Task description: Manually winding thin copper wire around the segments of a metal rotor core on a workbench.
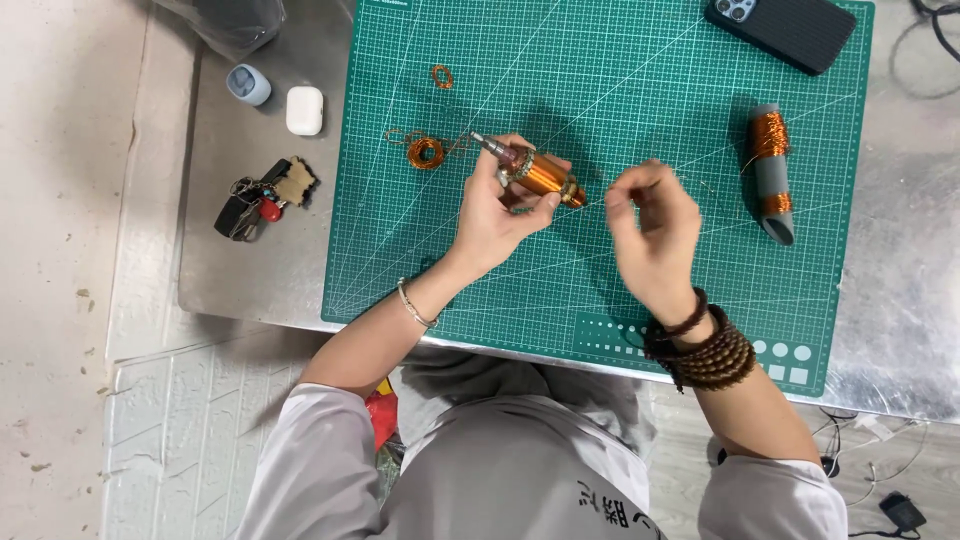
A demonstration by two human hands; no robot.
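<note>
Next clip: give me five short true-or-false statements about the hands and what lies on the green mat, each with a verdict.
1. The left hand holds a copper-wound motor rotor above the cutting mat. True.
2. The right hand rests flat on the mat. False: it is raised, fingertips pinched together beside the rotor's end, apparently on a thin wire.
3. A grey tube wound with copper wire lies to the right of the hands. True.
4. The dark phone lies between the two hands. False: it is at the mat's top right corner.
5. The white earbud case sits on the mat. False: it is on the metal table, left of the mat.
</note>
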